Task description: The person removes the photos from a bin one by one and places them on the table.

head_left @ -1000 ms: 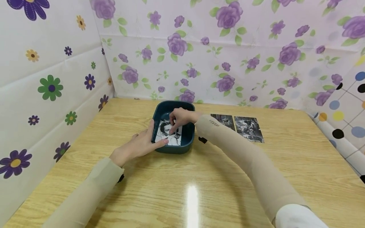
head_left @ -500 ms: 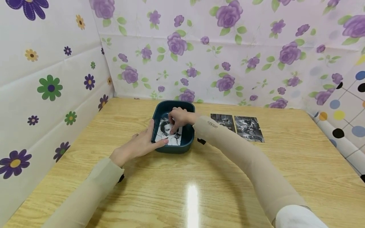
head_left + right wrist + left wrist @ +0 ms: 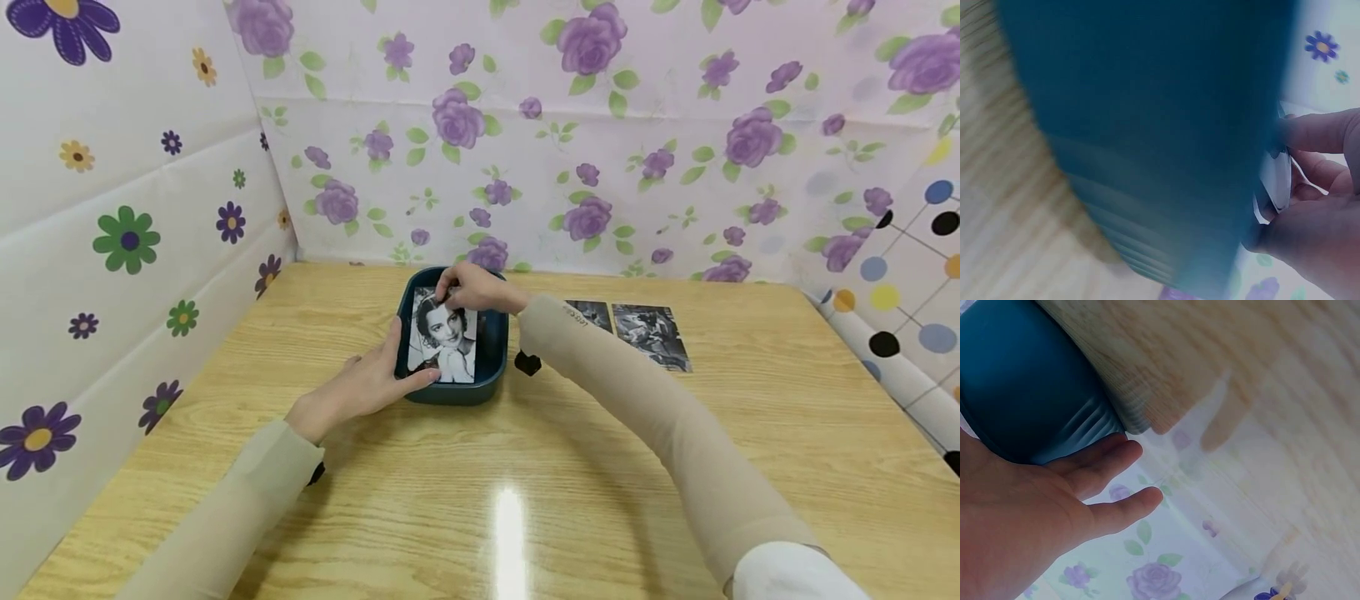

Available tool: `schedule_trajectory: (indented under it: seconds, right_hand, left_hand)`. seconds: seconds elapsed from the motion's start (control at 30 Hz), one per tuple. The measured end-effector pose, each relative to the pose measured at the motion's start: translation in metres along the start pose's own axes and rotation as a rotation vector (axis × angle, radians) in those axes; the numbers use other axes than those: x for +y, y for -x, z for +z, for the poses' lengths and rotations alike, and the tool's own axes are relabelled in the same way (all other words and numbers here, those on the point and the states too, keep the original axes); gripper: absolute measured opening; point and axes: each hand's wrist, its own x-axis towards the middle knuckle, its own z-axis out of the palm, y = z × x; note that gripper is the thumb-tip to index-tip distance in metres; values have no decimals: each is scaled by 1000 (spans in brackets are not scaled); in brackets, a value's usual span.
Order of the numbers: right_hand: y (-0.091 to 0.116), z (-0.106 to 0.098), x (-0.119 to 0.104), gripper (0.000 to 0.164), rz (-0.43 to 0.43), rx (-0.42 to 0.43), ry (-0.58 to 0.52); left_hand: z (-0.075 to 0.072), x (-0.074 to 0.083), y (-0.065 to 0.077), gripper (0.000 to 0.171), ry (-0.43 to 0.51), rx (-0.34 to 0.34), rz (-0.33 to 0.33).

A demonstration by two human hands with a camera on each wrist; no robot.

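Observation:
A dark teal box (image 3: 491, 354) with rounded corners stands on the table, a black-and-white photo card (image 3: 446, 337) of a person inside it. My right hand (image 3: 476, 289) reaches in from the right and pinches the card at its far edge, thumb and fingers on either side. The right wrist view shows bent fingers round pale card edges (image 3: 1282, 181), partly hidden by the box wall. My left hand (image 3: 367, 379) rests at the box's near left corner. Its straight fingers (image 3: 1107, 472) lie against the outer wall, and its thumb reaches over the rim to the card's near edge.
Two more black-and-white picture cards lie to the right of the box, one (image 3: 651, 336) fully visible and the other (image 3: 592, 314) partly behind the right forearm. Flowered cloth walls (image 3: 525, 167) border the wooden table (image 3: 420, 500) at the back and left.
The right hand has moved up and toward the far side with the card's far end, so more of the picture shows. The left hand stays at the box corner.

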Motion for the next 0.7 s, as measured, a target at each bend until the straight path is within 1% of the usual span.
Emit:
schedule_trajectory:
  seconds: [0.07,0.13,0.33,0.53,0.6,0.7]
  right_hand:
    - [2,-9,-3,14,20,6,-76]
    - [4,-19,-4,14,29,13,-128]
    - [18,-51,-2,12,37,28,-197]
    - [43,-83,15,11,49,51,-233]
    - [53,-93,24,12,66,63,-228]
    - [68,-109,37,13,101,83,-193]
  left_hand:
    - [0,0,0,115,-2,-3,-1]
    - [1,0,0,115,-1,-7,-5]
    - [1,0,0,116,6,-4,-9]
    - [1,0,0,117,1,-3,-1]
    - [0,0,1,117,-1,-4,1]
    - [-1,0,2,116,6,-3,-3]
